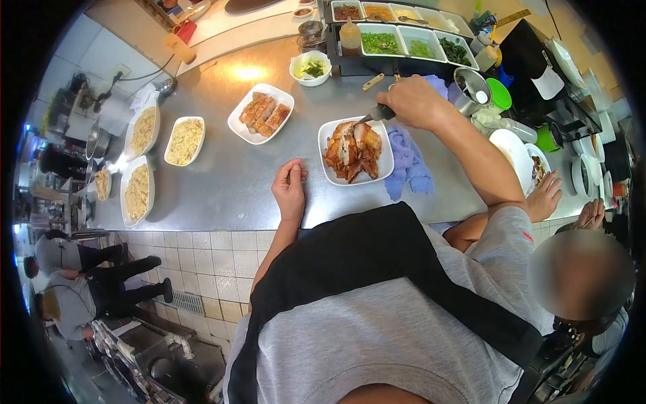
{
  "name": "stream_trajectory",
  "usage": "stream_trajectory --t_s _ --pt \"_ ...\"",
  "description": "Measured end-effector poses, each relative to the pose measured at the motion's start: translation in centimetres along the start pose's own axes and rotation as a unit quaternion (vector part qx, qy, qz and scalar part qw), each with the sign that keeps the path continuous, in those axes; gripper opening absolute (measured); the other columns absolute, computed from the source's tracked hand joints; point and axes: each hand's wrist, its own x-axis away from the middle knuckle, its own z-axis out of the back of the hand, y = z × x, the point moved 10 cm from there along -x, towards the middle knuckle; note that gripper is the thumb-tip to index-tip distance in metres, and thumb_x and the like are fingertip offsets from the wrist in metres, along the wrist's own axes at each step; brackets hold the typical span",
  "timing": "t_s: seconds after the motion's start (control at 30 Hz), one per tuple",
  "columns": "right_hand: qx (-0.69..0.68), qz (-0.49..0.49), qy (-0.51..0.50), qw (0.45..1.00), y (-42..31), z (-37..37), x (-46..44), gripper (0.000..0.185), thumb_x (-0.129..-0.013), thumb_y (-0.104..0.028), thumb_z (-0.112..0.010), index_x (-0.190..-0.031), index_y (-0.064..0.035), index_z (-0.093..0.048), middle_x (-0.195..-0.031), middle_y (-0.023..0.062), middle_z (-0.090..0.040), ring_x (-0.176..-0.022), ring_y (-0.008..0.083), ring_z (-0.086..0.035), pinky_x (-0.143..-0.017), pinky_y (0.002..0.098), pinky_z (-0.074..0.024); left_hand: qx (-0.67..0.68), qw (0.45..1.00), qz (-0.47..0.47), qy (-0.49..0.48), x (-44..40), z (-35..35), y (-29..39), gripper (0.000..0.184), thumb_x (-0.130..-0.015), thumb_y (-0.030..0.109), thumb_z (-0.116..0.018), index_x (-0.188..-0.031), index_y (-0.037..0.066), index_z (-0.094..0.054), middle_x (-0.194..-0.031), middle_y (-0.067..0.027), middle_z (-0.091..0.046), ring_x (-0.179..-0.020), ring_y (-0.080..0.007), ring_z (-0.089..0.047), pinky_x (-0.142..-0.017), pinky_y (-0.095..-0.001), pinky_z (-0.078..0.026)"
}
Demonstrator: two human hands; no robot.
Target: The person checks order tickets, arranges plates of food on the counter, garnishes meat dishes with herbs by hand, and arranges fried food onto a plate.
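Over a square white plate (324, 169) of browned roast chicken (351, 151), my right hand (414, 102) is closed round a dark-handled utensil (382, 113). Its tip reaches the upper part of the chicken; its exact kind is unclear. My left hand (289, 192) rests near the counter's front edge, left of the plate, with fingers curled and nothing visible in them. A crumpled purple cloth (408, 165) lies just right of the plate. Further left, a white dish (252, 137) holds sliced crispy meat (262, 111).
Several white bowls of fried rice (184, 141) stand at the left of the steel counter (222, 195). A soup bowl (311, 69) and topping trays (380, 42) line the back. To the right are a steel pot (471, 91) and a co-worker's hand (544, 197) beside a plate.
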Motion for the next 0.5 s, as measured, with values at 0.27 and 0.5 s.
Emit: stream_trajectory --t_s 0.27,0.5 --pt "0.000 0.026 -0.036 0.999 -2.1 0.8 3.1 0.014 -0.073 -0.009 -0.058 -0.085 -0.0104 -0.064 -0.068 0.0118 -0.063 -0.072 0.0307 -0.064 -0.061 0.0424 -0.0478 -0.005 1.000 -0.001 0.003 -0.1 0.0 0.0 0.015 -0.092 0.007 -0.053 -0.098 -0.002 -0.063 -0.082 -0.0042 -0.057 -0.071 -0.0099 -0.054 -0.065 -0.0227 -0.046" --pt "-0.085 0.025 -0.010 0.996 -2.6 0.8 0.8 0.023 -0.068 -0.011 -0.068 -0.090 -0.0078 -0.062 -0.066 0.0122 -0.061 -0.071 0.0336 -0.062 -0.061 0.0440 -0.0467 -0.014 1.000 -0.002 0.003 -0.1 0.0 0.1 0.015 -0.091 0.007 -0.053 -0.098 -0.002 -0.063 -0.081 -0.0044 -0.057 -0.070 -0.0103 -0.054 -0.065 -0.0230 -0.046"
